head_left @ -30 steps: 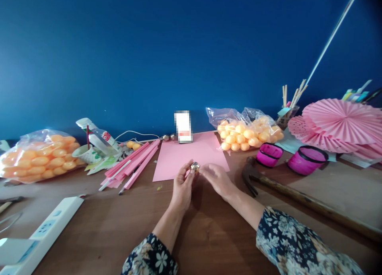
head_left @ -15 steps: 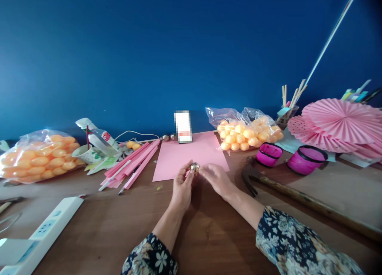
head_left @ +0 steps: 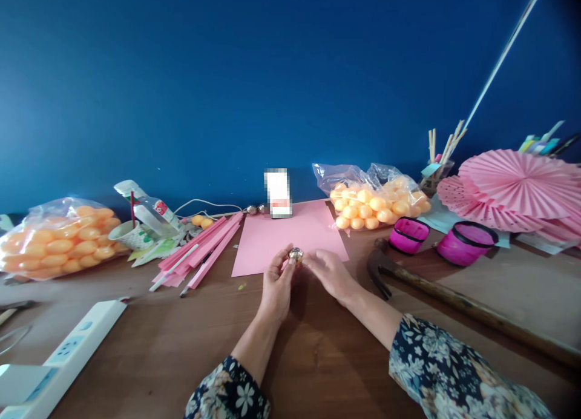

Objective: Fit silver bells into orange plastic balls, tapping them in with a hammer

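A small shiny metallic ball (head_left: 296, 255) is pinched between the thumb and fingers of my left hand (head_left: 278, 280), just over the near edge of a pink sheet of paper (head_left: 263, 240). My right hand (head_left: 332, 273) is close by on the right, its fingers stretched toward the ball. Those fingertips are at the ball's right side; whether they touch it is hard to tell. Two similar shiny balls (head_left: 252, 209) lie behind the sheet, beside an upright pixelated phone-like object (head_left: 279, 194).
Bags of orange balls stand left (head_left: 59, 243) and right (head_left: 363, 207). Pink paper strips (head_left: 204, 249) lie left of the sheet, a power strip (head_left: 68, 352) at front left. On the right are a hammer (head_left: 436, 295), magenta black-rimmed rings (head_left: 467, 246) and pink paper fans (head_left: 521, 183).
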`<state>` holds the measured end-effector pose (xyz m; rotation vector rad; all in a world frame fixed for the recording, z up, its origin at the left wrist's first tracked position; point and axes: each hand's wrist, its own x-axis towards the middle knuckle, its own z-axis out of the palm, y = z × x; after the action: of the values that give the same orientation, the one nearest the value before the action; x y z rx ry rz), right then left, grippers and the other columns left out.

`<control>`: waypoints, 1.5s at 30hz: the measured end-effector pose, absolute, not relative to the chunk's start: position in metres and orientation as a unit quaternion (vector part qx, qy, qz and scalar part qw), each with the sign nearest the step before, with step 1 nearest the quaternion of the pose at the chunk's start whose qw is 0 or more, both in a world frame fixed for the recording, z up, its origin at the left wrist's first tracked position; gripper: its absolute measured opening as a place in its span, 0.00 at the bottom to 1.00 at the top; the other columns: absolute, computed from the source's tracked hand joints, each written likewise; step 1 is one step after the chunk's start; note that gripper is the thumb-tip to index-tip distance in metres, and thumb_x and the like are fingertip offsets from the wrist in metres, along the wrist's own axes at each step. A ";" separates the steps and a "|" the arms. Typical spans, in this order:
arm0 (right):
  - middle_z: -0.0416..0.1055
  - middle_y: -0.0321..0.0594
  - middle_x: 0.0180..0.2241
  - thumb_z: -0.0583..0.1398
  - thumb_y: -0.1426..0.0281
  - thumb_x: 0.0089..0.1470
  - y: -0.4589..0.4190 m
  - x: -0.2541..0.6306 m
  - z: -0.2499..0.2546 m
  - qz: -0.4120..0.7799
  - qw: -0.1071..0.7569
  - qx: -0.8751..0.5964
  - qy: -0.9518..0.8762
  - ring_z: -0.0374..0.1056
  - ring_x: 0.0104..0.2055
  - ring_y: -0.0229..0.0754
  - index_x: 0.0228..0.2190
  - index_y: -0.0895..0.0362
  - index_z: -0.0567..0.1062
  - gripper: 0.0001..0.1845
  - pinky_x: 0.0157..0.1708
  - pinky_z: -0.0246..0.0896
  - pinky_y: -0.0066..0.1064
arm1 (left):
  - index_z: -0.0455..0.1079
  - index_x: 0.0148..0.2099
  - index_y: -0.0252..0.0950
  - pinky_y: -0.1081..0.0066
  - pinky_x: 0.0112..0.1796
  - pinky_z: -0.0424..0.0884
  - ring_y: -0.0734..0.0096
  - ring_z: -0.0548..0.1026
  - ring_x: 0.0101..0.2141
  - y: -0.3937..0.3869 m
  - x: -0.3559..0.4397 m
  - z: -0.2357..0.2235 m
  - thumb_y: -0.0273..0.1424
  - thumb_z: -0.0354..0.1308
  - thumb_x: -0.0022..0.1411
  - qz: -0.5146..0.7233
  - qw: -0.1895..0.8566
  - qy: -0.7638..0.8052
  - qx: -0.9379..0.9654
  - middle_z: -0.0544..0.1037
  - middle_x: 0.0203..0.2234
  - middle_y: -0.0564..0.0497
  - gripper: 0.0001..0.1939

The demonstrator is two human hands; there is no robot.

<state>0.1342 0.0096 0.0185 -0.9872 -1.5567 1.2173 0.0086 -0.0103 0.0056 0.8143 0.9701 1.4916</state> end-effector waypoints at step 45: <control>0.73 0.39 0.23 0.57 0.60 0.48 0.011 0.133 0.012 0.445 0.444 -0.464 -0.625 0.68 0.27 0.40 0.24 0.60 0.73 0.15 0.28 0.61 0.28 | 0.66 0.49 0.36 0.64 0.42 0.70 0.64 0.74 0.40 -0.012 0.008 0.004 0.34 0.57 0.52 0.591 0.421 0.518 0.453 0.75 0.41 0.45 0.21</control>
<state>0.1325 0.0108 0.0116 -1.1498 -1.5492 1.1022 0.0078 -0.0120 0.0042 1.1352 1.2980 1.4804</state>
